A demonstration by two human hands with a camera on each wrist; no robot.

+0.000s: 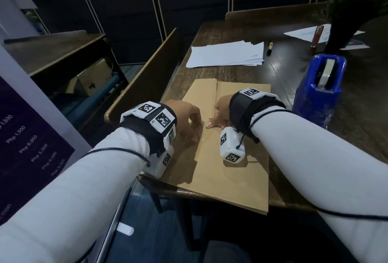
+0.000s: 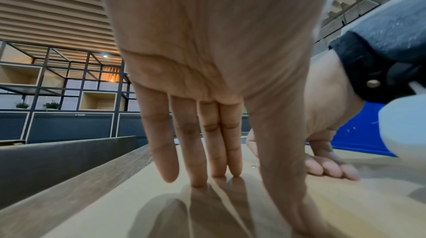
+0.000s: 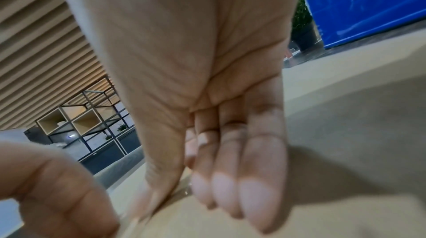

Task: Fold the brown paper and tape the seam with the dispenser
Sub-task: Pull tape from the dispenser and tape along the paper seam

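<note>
A folded brown paper [image 1: 231, 174] lies on the dark wooden table [image 1: 283, 73], its seam [image 1: 216, 94] running away from me down the middle. My left hand [image 1: 186, 120] stands on straight fingertips [image 2: 198, 178] on the left flap, thumb down beside them. My right hand [image 1: 218, 113] presses flat fingers [image 3: 232, 192] on the paper at the seam, thumb stretched toward the left hand. A small glossy spot [image 3: 186, 190] shows by the right thumb; what it is I cannot tell. The blue tape dispenser [image 1: 319, 90] stands to the right of the paper, untouched.
A stack of white sheets [image 1: 226, 54] and a pen [image 1: 269, 47] lie beyond the brown paper. A dark plant pot [image 1: 344, 31], more sheets [image 1: 304, 33] and a reddish tube [image 1: 316, 36] are at the far right. The brown paper's near end overhangs the table edge [image 1: 168, 189].
</note>
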